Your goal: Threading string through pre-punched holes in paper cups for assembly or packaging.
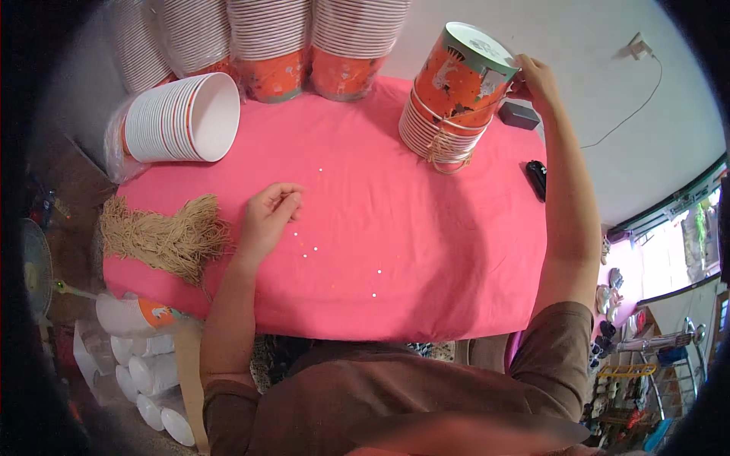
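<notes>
At the back right an upside-down stack of orange paper buckets (460, 80) stands on the table, white rims down, with tan cord hanging round its lower part. My right hand (536, 82) reaches to the top bucket and grips its green-edged side near the base; some fingertips are hidden behind it. My left hand (275, 215) is over the table's left-middle, fingers curled in with the thumb against them, and nothing shows in it. Left of that hand lies a bundle of tan paper cords (167, 234).
A pink cloth (357, 220) covers the table, with several small white dots scattered on it. Bagged bucket stacks (270, 45) line the back, and a white stack (182, 118) lies sideways at left. A dark grey block (518, 115) and a black object (536, 180) sit at right.
</notes>
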`<state>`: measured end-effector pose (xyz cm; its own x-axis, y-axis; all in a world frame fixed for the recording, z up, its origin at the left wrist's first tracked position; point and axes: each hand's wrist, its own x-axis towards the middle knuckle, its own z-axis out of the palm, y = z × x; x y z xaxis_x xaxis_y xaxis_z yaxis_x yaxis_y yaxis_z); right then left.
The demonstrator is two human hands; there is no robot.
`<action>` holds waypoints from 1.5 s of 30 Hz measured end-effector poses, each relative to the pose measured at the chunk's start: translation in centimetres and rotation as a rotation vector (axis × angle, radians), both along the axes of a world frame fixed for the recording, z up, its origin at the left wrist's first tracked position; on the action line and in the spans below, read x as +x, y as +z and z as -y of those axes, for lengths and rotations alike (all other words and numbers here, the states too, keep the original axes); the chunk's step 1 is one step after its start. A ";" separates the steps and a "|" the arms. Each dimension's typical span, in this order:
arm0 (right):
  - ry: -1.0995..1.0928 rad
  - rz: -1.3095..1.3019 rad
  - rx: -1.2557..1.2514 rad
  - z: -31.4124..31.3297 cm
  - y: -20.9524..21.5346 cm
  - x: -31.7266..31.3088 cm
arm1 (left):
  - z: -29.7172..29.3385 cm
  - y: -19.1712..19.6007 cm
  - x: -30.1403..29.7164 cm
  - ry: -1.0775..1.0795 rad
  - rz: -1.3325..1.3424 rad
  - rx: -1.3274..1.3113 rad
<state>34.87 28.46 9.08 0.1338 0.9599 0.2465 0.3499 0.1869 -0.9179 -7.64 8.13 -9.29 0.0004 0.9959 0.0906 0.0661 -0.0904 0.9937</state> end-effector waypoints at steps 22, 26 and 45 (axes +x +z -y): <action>-0.013 0.092 -0.068 -1.0 -0.4 0.5 | -0.2 0.0 0.0 -0.004 -0.044 -0.023; -0.029 0.086 -0.092 -0.3 -0.7 -0.2 | -0.2 -0.1 -0.1 -0.001 -0.047 -0.016; 0.336 -0.581 -0.252 5.5 -6.4 0.4 | 0.3 0.1 0.2 -0.023 -0.005 0.025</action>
